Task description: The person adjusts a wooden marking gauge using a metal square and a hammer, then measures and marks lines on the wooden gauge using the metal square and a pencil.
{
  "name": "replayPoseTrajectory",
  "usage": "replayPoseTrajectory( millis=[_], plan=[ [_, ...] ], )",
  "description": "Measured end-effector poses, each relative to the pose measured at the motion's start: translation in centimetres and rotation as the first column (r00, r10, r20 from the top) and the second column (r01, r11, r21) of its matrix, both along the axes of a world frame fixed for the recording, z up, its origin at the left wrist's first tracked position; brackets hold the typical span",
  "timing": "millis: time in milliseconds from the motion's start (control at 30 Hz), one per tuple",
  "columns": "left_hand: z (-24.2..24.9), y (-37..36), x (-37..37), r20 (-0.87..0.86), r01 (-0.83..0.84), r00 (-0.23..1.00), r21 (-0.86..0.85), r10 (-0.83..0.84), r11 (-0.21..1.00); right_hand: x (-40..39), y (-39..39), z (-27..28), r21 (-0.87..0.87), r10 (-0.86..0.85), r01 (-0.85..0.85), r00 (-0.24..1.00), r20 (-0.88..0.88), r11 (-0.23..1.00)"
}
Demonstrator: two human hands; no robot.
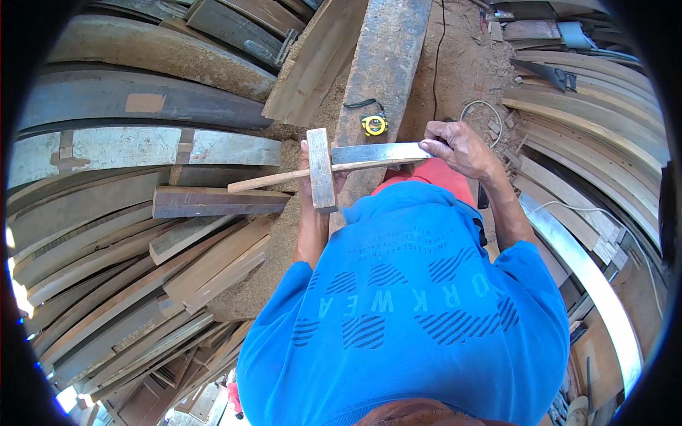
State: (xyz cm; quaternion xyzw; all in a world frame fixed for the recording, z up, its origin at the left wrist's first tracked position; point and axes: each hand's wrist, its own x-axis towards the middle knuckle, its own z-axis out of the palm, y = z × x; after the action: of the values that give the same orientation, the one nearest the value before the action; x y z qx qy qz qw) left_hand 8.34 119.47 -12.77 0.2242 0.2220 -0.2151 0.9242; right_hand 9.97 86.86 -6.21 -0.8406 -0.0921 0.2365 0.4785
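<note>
A tool like a try square is held level across my lap, with a wooden block [322, 170] as its stock and a flat steel blade [376, 153] running right. A thin wooden stick [266, 180] crosses the block at a slant, sticking out to the left and running along under the blade. My left hand [306, 190] is closed around the block from behind and mostly hidden by it. With thumb and bent fingers, my right hand [458, 145] pinches the blade's far end. Just beyond the blade, a yellow-and-black tape measure [374, 126] lies on a long plank [387, 60].
Stacked boards [177, 135] fill the left side, many with ends pointing towards me. More curved-looking timber [597, 135] lines the right, where a handsaw [547, 74] rests on top. A dark cable [437, 64] runs over the sawdust-covered floor [465, 64]. A pale strip [604, 298] stretches along the lower right.
</note>
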Motion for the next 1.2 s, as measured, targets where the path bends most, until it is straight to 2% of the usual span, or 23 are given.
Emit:
replayPoseTrajectory(
  millis=[100, 300, 400, 500, 700, 833, 900, 1000, 1100, 1200],
  plan=[
    [-0.3, 0.0, -0.2, -0.035, -0.027, 0.999, -0.004, 0.026, 1.0, 0.0, 0.1, -0.3, -0.006, 0.017, -0.017, 1.0, 0.004, 1.0],
    [-0.4, 0.0, -0.3, -0.154, -0.078, 0.983, 0.148, 0.101, 0.986, 0.1, 0.3, -0.7, -0.009, 0.029, -0.029, 1.0, 0.003, 1.0],
    [-1.0, 0.4, -0.4, -0.147, -0.069, 0.986, 0.071, 0.079, 0.995, 0.0, 0.3, -1.2, 0.007, 0.032, -0.032, 0.999, 0.027, 0.999],
    [-0.4, 0.0, -0.3, -0.183, -0.086, 0.978, 0.088, 0.101, 0.992, 0.0, 0.4, -1.1, 0.003, 0.036, -0.036, 0.999, 0.01, 0.999],
    [-1.0, 0.5, -0.5, -0.084, -0.04, 0.996, 0.042, 0.044, 0.998, 0.0, 0.6, -1.1, 0.014, 0.035, -0.035, 0.999, 0.012, 0.999],
    [-0.3, 0.1, -0.5, -0.125, -0.059, 0.99, 0.109, 0.072, 0.992, 0.1, 0.6, -0.9, -0.029, 0.052, -0.052, 0.999, 0.011, 0.998],
    [-0.8, 0.4, -0.5, -0.113, -0.047, 0.992, 0.092, 0.057, 0.995, 0.0, 0.8, -1.1, 0.08, -0.007, 0.01, 0.999, -0.048, 0.997],
    [-1.9, 0.3, -0.1, 0.102, 0.024, 0.995, -0.338, 0.011, 0.941, 0.4, 0.9, -1.1, 0.139, 0.013, 0.012, 0.985, -0.174, 0.99],
    [-0.9, 0.1, -0.1, 0.075, 0.009, 0.997, -0.18, 0.004, 0.984, 0.9, 1.9, -1.7, 0.163, 0.063, -0.02, 0.963, -0.263, 0.986],
    [-0.5, 0.4, 0.2, 0.154, 0.099, 0.984, -0.058, -0.089, 0.993, 1.1, 3.4, -2.2, 0.133, 0.131, -0.09, 0.931, -0.342, 0.987]
  ],
)
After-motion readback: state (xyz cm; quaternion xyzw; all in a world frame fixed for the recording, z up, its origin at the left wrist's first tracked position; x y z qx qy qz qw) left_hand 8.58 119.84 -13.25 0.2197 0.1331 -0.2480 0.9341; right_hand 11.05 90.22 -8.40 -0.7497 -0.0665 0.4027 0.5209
